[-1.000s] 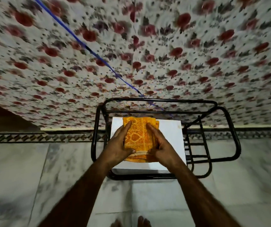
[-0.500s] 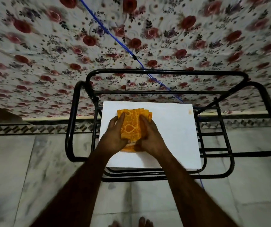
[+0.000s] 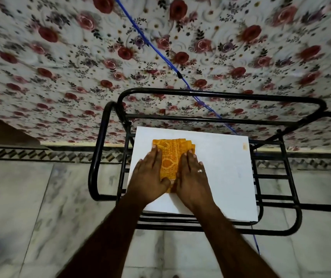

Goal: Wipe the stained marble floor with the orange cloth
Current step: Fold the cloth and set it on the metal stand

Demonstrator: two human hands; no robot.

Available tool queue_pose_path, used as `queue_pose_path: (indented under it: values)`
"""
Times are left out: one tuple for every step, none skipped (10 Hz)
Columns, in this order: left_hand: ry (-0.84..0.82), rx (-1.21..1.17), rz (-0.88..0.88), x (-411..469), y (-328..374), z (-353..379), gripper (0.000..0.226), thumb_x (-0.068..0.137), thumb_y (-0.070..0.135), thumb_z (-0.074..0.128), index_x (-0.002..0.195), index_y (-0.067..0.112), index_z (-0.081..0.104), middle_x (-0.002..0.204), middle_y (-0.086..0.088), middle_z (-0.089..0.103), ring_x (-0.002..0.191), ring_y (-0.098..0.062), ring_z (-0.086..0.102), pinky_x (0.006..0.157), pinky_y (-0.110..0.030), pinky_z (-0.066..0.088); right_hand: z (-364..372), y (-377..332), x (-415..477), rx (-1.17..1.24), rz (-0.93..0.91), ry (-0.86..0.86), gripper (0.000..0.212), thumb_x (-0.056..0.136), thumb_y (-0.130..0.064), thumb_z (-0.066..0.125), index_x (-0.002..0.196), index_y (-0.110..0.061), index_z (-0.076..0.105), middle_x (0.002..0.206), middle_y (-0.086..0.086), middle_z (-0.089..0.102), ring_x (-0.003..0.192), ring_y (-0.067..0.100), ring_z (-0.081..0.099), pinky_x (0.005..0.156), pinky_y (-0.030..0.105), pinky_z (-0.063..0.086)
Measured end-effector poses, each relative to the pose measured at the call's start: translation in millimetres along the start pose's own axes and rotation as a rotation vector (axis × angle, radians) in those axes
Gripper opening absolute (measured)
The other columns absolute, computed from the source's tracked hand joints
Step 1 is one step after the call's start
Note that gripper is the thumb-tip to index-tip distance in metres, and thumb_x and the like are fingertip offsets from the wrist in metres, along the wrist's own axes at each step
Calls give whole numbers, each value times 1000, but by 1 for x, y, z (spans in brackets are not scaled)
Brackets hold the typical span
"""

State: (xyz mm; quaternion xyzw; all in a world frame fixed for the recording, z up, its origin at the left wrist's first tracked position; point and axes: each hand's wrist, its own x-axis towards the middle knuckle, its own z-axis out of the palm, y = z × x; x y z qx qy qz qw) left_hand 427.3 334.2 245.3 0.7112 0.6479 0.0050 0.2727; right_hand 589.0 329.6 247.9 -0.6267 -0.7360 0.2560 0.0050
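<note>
Marble floor (image 3: pixel 20 197) looks unwiped to me, as the left hand (image 3: pixel 148 177) and right hand (image 3: pixel 192 177) press flat, fingers straight, on the folded orange cloth (image 3: pixel 170 153) mid white board (image 3: pixel 220 167) (atop a black rack (image 3: pixel 220 96)).

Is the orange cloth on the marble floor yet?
No, the orange cloth lies folded on the white board atop the black rack, under the left hand and right hand.
</note>
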Motion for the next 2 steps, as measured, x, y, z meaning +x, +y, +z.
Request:
queue_pose_path:
  values:
    - [77, -140, 9, -6, 12, -19, 96, 82, 51, 42, 160, 8, 5, 169, -10, -1, 157, -24, 2, 127, -38, 7, -19, -6, 1, 94, 29, -9, 81, 90, -48, 6, 161, -9, 7, 170, 13, 3, 157, 24, 3, 124, 35, -5]
    - [282, -268, 120, -23, 40, -52, 84, 92, 47, 44, 159, 9, 15, 168, -7, 10, 153, -11, 5, 125, -28, 8, -57, -25, -10, 292, 21, 152, 73, 95, -47, 15, 161, -16, 11, 170, 2, 5, 156, 11, 1, 122, 26, -7]
